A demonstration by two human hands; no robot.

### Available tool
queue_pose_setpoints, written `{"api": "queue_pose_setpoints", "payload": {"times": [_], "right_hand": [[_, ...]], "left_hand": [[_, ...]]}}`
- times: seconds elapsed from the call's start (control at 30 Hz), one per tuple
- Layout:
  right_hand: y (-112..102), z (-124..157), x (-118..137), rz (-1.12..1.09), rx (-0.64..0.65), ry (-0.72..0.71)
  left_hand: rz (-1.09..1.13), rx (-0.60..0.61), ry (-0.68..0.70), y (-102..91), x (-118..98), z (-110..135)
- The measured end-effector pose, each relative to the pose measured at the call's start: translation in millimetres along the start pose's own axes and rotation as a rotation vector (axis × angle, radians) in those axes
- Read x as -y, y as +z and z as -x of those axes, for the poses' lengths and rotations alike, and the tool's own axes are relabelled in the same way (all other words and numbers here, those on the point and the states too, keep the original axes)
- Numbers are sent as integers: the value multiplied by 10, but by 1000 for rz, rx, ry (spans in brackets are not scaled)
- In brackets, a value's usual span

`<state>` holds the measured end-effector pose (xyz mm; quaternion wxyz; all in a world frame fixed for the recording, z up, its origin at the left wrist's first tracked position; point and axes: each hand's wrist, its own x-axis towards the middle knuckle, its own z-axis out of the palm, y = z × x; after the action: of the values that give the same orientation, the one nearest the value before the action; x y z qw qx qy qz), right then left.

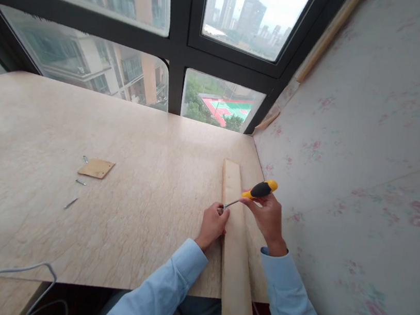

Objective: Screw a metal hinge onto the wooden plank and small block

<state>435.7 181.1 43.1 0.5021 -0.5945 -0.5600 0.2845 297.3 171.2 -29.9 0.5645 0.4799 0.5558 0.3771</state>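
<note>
Pale marbled bench (134,167) runs under a high window (218,101), with a long wooden plank (236,265) lying on its right side. The right hand (267,218) is closed around a yellow-and-black screwdriver (258,190), tip at the plank's left edge. There the left hand (213,224) pinches what looks like a small screw (223,208). The tip could slip off and jab those fingertips. Well left of the plank, loose screws (70,203) lie in no container near a wooden square (96,167), free to roll.
</note>
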Motion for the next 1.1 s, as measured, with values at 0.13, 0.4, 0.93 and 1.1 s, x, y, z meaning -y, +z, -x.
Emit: {"api": "queue_pose_setpoints", "payload": {"times": [0.13, 0.4, 0.93, 1.1], "right_hand": [[33, -49, 0, 71, -179, -119], [-196, -132, 115, 146, -85, -69], [-533, 52, -766, 997, 191, 283], [-588, 45, -803, 1023, 206, 300]], "left_hand": [[21, 1, -3, -6, -30, 19], [-10, 20, -30, -18, -66, 19], [-8, 40, -81, -26, -52, -24], [12, 52, -73, -26, -13, -51]]}}
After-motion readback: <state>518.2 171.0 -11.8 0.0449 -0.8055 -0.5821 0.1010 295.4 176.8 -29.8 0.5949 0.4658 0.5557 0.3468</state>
